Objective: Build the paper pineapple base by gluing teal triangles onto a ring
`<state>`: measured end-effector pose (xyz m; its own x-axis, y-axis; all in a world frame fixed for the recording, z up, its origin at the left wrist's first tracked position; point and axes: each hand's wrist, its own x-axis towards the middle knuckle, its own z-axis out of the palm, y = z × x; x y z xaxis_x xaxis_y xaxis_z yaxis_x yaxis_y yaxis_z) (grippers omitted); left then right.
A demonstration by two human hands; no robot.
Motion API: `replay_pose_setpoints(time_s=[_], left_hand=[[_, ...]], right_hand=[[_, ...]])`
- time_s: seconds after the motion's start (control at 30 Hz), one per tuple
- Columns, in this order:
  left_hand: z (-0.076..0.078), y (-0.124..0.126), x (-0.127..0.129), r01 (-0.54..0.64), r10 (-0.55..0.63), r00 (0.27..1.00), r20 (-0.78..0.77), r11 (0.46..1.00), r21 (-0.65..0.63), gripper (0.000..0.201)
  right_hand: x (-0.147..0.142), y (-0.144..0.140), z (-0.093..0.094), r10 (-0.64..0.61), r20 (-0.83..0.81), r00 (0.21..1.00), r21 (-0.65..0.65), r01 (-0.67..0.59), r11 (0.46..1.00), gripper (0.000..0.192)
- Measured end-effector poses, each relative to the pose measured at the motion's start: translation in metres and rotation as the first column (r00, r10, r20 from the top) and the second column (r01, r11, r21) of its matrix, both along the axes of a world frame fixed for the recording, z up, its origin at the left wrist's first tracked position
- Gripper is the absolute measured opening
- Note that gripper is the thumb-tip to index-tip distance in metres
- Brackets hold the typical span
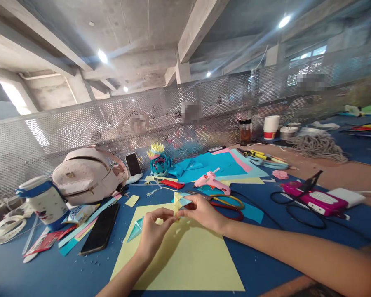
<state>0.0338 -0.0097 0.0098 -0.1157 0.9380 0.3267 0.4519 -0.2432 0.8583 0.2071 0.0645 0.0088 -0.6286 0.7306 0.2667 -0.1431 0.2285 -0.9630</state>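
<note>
Both hands work above the yellow sheet (185, 255), with bare sheet below them; scissors (227, 202) lie just right. Left hand (153, 231) and right hand (200, 212) each pinch the folded paper piece (179, 202) between fingertips, its long axis roughly upright.

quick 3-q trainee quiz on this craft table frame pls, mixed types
1. True or false: the pink glue gun lies beyond both hands.
2. What do the left hand and right hand pinch together? A) scissors B) small folded paper piece C) black phone
3. Fill in: under the hands lies a large ___ paper sheet.

Key: 1 true; 2 B; 3 yellow.
</note>
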Motion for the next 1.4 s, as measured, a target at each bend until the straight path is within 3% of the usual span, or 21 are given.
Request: replay_pose_setpoints(time_s=[0.57,0.83,1.07,1.3,1.4], left_hand=[[0.007,-0.005,0.001,0.06,-0.058,0.997,-0.05,0.997,0.045,0.019],[-0.004,-0.004,0.001,-0.059,0.09,0.963,-0.254,0.99,0.128,0.016],[-0.001,-0.006,0.001,0.008,0.047,0.95,-0.308,0.985,0.175,0.018],[0.0,-0.007,0.001,0.002,0.072,0.951,-0.3,0.971,0.24,0.021],[0.0,-0.008,0.002,0.003,0.077,0.948,-0.309,0.968,0.253,0.021]], right_hand=[[0.001,-0.009,0.002,-0.055,0.079,0.995,0.01,0.054,0.998,0.04],[0.001,-0.009,0.003,-0.083,0.064,0.995,0.02,0.081,0.996,0.038],[0.001,-0.01,0.007,-0.001,0.035,0.999,-0.045,0.003,0.999,0.038],[0.001,-0.011,0.005,-0.112,0.096,0.989,0.003,0.112,0.994,0.043],[0.001,-0.011,0.005,-0.104,0.095,0.99,0.002,0.104,0.995,0.042]])
